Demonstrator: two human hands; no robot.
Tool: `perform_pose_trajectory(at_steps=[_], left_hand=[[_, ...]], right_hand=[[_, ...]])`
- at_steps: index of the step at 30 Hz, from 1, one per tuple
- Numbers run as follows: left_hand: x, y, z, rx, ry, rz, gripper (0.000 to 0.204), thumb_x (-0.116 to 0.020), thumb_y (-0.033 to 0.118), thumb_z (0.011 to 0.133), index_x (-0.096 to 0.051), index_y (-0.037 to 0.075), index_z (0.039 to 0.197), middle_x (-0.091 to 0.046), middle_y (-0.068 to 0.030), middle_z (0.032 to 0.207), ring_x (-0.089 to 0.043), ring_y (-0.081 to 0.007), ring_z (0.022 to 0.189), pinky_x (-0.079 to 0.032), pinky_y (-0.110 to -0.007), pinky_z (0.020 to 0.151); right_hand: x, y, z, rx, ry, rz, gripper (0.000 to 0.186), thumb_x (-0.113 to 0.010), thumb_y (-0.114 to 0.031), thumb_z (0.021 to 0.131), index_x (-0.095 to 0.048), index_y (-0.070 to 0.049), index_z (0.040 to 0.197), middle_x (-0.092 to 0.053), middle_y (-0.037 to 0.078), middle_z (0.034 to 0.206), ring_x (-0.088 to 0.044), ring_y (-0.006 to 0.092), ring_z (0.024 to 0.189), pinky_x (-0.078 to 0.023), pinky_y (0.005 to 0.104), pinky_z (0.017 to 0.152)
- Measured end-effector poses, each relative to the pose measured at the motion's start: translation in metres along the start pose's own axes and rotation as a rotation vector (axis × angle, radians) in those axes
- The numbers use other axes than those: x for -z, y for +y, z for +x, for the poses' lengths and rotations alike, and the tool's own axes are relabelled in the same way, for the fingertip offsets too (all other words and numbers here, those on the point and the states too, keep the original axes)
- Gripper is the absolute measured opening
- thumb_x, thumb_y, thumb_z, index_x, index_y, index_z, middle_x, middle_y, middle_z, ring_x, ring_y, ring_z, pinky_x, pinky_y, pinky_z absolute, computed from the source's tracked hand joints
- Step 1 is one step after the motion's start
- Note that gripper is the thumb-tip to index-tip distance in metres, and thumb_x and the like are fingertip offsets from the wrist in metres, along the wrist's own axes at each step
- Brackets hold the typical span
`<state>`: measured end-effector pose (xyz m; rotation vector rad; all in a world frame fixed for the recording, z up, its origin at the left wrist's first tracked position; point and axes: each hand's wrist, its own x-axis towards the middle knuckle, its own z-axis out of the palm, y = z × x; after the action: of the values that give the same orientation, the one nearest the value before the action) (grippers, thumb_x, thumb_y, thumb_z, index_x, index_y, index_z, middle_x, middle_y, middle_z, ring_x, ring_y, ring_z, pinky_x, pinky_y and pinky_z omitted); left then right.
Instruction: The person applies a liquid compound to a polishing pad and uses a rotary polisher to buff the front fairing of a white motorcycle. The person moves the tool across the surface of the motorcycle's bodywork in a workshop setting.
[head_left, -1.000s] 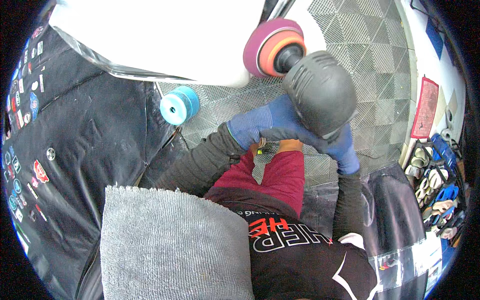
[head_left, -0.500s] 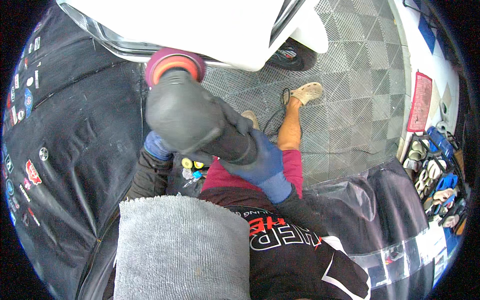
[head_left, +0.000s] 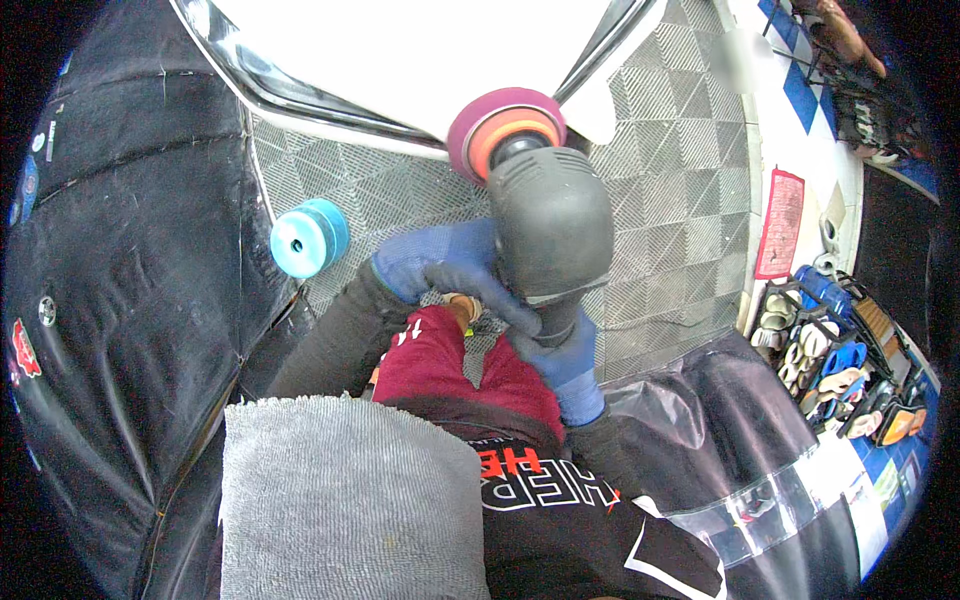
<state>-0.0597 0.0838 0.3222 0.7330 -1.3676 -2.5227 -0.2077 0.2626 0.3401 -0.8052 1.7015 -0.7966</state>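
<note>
A dark grey power polisher (head_left: 553, 225) is held out in front of me, its maroon foam pad (head_left: 470, 125) on an orange backing plate. The pad meets, or nearly meets, the lower edge of a white car body panel (head_left: 400, 60). Around the polisher's handle is my right hand (head_left: 570, 365), in a blue and grey work glove, partly hidden by the tool. My left hand (head_left: 450, 270), gloved alike, grips the polisher from its left side, the fingers reaching to the base of its housing. The exact contact there is partly hidden.
A light-blue cylinder (head_left: 312, 238) with a hole in its end sits on grey floor tiles (head_left: 670, 240). Black sheeting (head_left: 150, 270) spreads along the left. Several shoes (head_left: 800, 350) lie at the right, near a red sign (head_left: 780, 225). A grey towel (head_left: 350, 500) hangs over me.
The polisher has moved right along the panel edge and turned more upright. My left hand has come into fuller view beside it. The light-blue cylinder now shows at the left.
</note>
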Motion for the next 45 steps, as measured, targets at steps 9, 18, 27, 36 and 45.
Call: perform_pose_trajectory(at_steps=[9, 18, 27, 36, 45], left_hand=[[0.005, 0.128, -0.035, 0.025, 0.078, -0.051, 0.069, -0.086, 0.012, 0.072, -0.058, 0.002, 0.134, -0.066, -0.0123, 0.126, -0.063, -0.0224, 0.116, -0.049, -0.038, 0.102], [-0.043, 0.141, -0.002, 0.004, 0.246, -0.12, 0.062, -0.076, 0.019, 0.086, -0.052, 0.001, 0.139, -0.062, -0.0112, 0.131, -0.06, -0.023, 0.118, -0.048, -0.039, 0.105], [-0.172, 0.225, 0.003, -0.219, 0.072, 0.467, 0.078, -0.084, 0.025, 0.083, -0.042, 0.003, 0.145, -0.056, -0.012, 0.138, -0.053, -0.0217, 0.128, -0.043, -0.039, 0.11], [-0.17, 0.441, -0.261, -0.419, 0.458, 0.605, 0.046, -0.068, 0.022, 0.095, -0.056, 0.001, 0.135, -0.063, -0.0136, 0.129, -0.057, -0.0227, 0.124, -0.043, -0.035, 0.109], [-0.138, 0.181, -0.244, 0.024, 0.537, 0.721, 0.035, -0.064, 0.021, 0.095, -0.063, -0.004, 0.12, -0.068, -0.0147, 0.116, -0.064, -0.0212, 0.108, -0.049, -0.034, 0.1]], right_hand=[[-0.016, -0.112, 0.027, 0.016, -0.231, 0.408, 0.064, -0.084, -0.019, 0.078, -0.055, -0.001, 0.132, -0.068, 0.011, 0.12, -0.067, 0.0188, 0.107, -0.053, 0.0336, 0.096], [0.054, -0.09, 0.067, 0.055, -0.44, 0.168, 0.056, -0.08, -0.028, 0.086, -0.059, -0.001, 0.13, -0.067, 0.011, 0.123, -0.063, 0.0177, 0.11, -0.05, 0.035, 0.097], [0.156, -0.111, 0.051, 0.371, -0.407, 0.266, 0.088, -0.086, -0.033, 0.078, -0.04, -0.006, 0.148, -0.051, 0.015, 0.144, -0.049, 0.0265, 0.133, -0.039, 0.0417, 0.114], [0.232, -0.147, 0.026, 0.621, 0.259, 0.286, 0.057, -0.078, -0.009, 0.08, -0.056, -0.002, 0.131, -0.07, 0.009, 0.112, -0.067, 0.0219, 0.1, -0.055, 0.0363, 0.089], [0.173, -0.076, -0.004, 0.373, 0.461, 0.584, 0.031, -0.074, -0.015, 0.083, -0.067, -0.003, 0.11, -0.07, 0.006, 0.105, -0.066, 0.0186, 0.096, -0.051, 0.0333, 0.091]])
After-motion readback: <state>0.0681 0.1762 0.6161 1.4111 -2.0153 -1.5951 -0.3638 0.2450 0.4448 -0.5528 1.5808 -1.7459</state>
